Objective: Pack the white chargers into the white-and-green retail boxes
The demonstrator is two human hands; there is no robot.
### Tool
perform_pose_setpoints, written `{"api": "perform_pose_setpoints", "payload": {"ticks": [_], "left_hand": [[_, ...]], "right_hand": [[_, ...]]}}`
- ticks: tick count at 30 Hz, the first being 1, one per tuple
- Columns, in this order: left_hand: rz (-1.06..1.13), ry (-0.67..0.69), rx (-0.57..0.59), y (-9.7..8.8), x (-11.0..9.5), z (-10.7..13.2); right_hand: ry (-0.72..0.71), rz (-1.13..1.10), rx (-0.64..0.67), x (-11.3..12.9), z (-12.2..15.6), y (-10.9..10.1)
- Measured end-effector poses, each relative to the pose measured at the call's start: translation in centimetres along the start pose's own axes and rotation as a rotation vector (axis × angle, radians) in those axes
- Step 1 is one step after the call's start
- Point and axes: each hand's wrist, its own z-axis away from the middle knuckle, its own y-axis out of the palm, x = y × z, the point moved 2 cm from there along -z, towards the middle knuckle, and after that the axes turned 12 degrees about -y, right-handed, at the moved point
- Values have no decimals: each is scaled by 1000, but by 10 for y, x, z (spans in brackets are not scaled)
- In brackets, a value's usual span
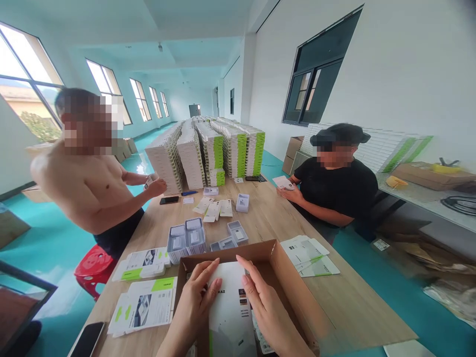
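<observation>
While the left hand (197,292) and right hand (269,302) sit apart at bottom centre, fingers spread and pointing forward, both touch opposite edges of a white printed card (228,317) with a green strip and dark logo text; whether they clamp it or only steady it can't be told. The card stands tilted inside an open brown cardboard box (282,263) on the wooden table (357,307), its lower end cut off by the frame. Both forearms enter from the bottom edge, wrists low, elbows out of view. Just left of the box lie flat white-and-green printed sleeves (143,310), and beyond them are grey plastic trays (186,238), some stacked on edge, more loose near centre. Printed sheets (308,258) lie right of the box, and a phone (87,339) sits in the lower left corner. Farther up, long rows of finished-looking white boxes (211,148) with green sides fill the far end of the table, so a lot is stacked already, while loose pieces lie unboxed up front. At left, a shirtless co-worker (85,168) handles a small piece; at right, a co-worker in a black T-shirt (334,198) holds a white card (283,182).
</observation>
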Motion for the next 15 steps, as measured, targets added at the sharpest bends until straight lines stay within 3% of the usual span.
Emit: {"api": "perform_pose_setpoints", "payload": {"ticks": [9, 15], "left_hand": [[58, -10, 12, -1, 6, 1], [61, 42, -15, -4, -3, 3]], "right_hand": [[-37, -68, 210, 7, -16, -9], [11, -103, 170, 10, -13, -5]]}}
